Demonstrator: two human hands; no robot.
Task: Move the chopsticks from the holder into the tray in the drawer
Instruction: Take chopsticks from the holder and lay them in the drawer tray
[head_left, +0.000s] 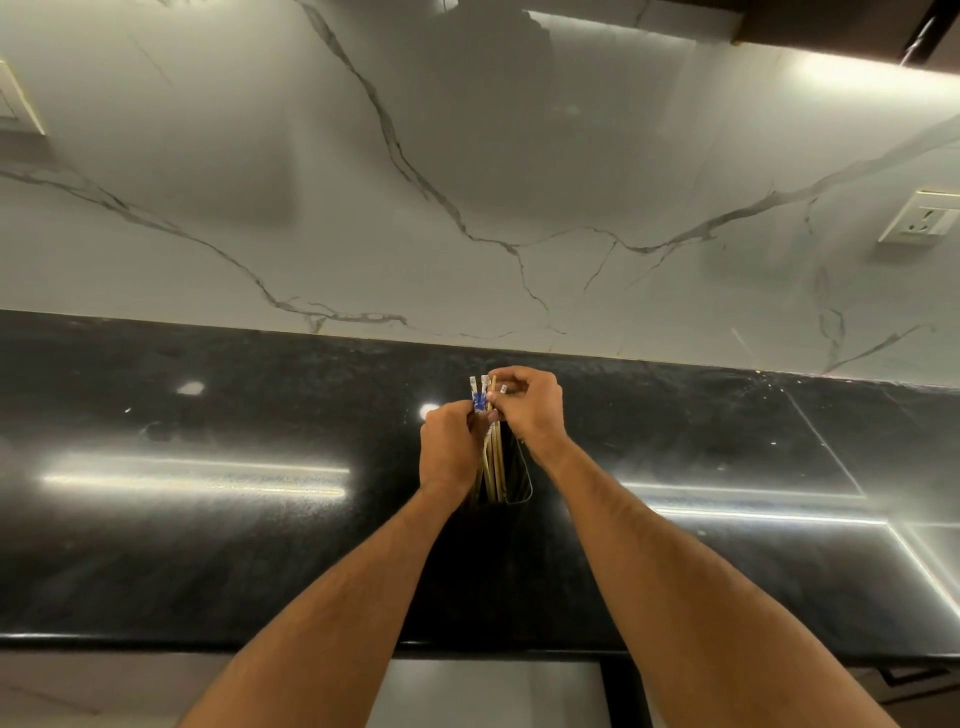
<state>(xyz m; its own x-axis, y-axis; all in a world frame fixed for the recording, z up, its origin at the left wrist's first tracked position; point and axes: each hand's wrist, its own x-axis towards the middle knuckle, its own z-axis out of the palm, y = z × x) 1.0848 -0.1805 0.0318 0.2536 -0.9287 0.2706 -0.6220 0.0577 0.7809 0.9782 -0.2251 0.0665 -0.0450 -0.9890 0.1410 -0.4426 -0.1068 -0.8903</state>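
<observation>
Several pale wooden chopsticks (493, 457), some with white and blue paper wrappers at their tops, stand upright in a black holder (519, 483) on the black countertop. My left hand (449, 447) is closed around the bundle from the left side. My right hand (530, 410) pinches the top ends of the chopsticks from the right. Both forearms reach in from the bottom of the view and hide the holder's lower part. The drawer and its tray are not in view.
The glossy black countertop (208, 467) runs the full width, backed by a white marble wall (467, 182). Wall sockets sit at the far right (919, 218) and far left (15, 104). A grey cabinet front (488, 691) shows below the counter's edge.
</observation>
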